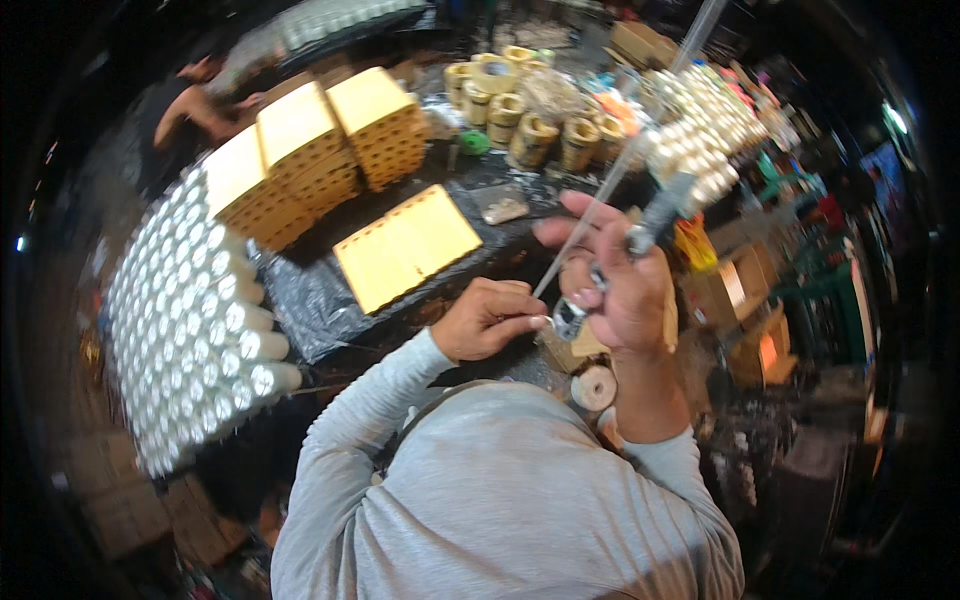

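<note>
Right hand (625, 285) closed on grey-handled tool (655, 215) and thin rod (600, 210), left hand (490, 318) pinching small metal piece (568, 318) at 3 o'clock of yellow board (405, 245) on table (320, 300); rod probably light, stiff, slippery, best gripped low near tip.

We see a thin glossy rod (600, 205), apparently metal, and a grey matt handle (660, 212). The small piece (568, 318) shines like polished metal. The blocks (300, 165) look like matt pale wood. The sheet (310, 295) beneath is glossy, crinkled black plastic. Our sleeves (500, 490) are soft grey cloth.
</note>
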Motion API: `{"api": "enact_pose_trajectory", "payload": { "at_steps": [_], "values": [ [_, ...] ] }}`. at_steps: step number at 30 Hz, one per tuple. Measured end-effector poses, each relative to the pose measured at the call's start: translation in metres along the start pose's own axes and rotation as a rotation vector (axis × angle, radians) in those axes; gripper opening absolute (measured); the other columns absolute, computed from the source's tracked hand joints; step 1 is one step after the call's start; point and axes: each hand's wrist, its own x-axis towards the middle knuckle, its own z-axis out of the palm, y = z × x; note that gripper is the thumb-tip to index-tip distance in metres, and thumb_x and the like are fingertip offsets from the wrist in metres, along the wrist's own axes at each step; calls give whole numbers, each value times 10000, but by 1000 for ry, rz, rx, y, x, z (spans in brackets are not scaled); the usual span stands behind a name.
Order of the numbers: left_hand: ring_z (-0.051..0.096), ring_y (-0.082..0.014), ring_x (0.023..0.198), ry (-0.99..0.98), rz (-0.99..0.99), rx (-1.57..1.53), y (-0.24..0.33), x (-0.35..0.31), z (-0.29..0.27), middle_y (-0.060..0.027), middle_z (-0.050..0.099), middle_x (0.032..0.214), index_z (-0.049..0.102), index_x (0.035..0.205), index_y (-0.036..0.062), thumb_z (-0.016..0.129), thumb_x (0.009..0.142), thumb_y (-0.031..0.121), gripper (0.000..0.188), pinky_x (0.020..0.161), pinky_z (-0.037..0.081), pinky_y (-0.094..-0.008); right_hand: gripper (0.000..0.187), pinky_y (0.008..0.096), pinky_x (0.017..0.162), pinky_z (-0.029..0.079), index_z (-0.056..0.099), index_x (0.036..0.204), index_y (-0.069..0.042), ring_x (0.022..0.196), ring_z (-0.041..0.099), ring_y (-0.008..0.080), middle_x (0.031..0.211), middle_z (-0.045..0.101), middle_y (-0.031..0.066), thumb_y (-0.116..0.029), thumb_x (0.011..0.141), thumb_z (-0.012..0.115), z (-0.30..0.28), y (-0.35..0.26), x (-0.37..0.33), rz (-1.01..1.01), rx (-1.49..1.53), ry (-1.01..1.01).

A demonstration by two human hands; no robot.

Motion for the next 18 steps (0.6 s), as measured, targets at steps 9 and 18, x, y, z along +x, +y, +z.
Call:
{"api": "enact_pose_trajectory", "payload": {
  "at_steps": [9, 18],
  "values": [
    [615, -309, 707, 90, 26, 183, 24, -42, -2, -134, 648, 767, 720, 1168, 48, 730, 917, 146, 269, 680, 509, -371, 270, 249, 495, 345, 543, 913, -49, 545, 408, 95, 722, 508, 24, -270, 993, 676, -24, 36, -19, -168, -65, 150],
    [533, -143, 863, 377, -201, 564, 168, -97, -117, -45, 489, 956, 412, 1471, 51, 761, 885, 208, 700, 743, 489, -303, 155, 211, 453, 352, 588, 916, -63, 521, 421, 52, 669, 491, -24, -166, 1019, 640, -125, 168, -49, 178, -134, 338]
  ]
}}
